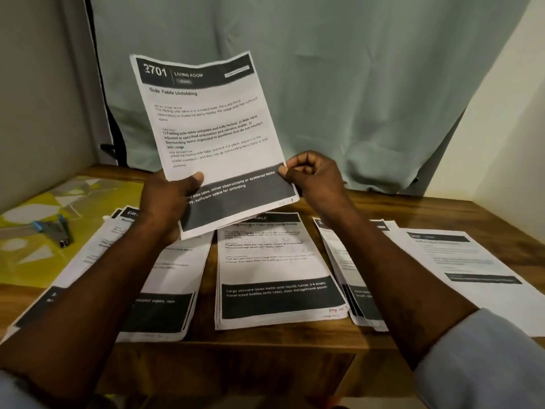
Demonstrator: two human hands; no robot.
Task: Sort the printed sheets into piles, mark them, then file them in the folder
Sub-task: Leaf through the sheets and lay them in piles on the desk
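The left hand [169,199] gripped the lower left corner of the held sheets [206,119] headed 2701. The right hand [315,175] pinched their right edge, above the piles [274,270] near the table's [295,343] front edge.

Home desk corner, wooden table [383,208], draped curtain [339,84], paper piles [277,270], stapler [56,228]

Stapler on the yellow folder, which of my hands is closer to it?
Left. The left hand grips the lower left edge of the held sheets, to the right of the stapler; the right hand pinches their right edge, farther right.
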